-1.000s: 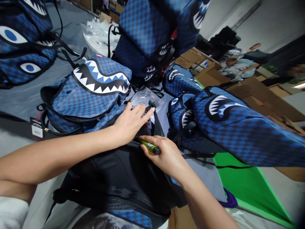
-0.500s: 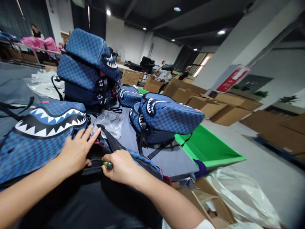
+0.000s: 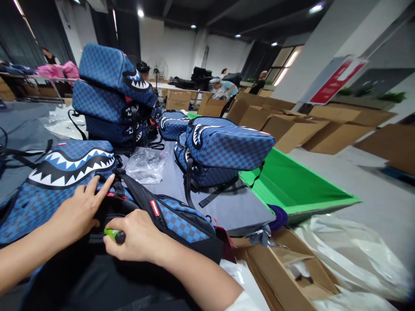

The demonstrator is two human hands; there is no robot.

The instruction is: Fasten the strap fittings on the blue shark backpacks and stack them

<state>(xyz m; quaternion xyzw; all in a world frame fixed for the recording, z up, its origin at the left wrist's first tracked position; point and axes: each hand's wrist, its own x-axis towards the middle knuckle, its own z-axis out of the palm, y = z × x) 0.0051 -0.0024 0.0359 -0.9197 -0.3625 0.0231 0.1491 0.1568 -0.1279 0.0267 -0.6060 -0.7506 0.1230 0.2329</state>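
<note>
My right hand (image 3: 138, 235) grips a green tool (image 3: 111, 233), lengthwise toward my spread left hand (image 3: 76, 212), at the backpack's (image 3: 184, 225) mouth.

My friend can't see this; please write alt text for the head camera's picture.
A person's right hand holds a green tool at a dark backpack, left hand nearby. Blue checkered backpacks with printed teeth sit beyond.

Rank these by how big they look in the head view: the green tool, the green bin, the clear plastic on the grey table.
1. Green bin
2. Clear plastic
3. Green tool, judged only by what the right hand leaves visible.
</note>
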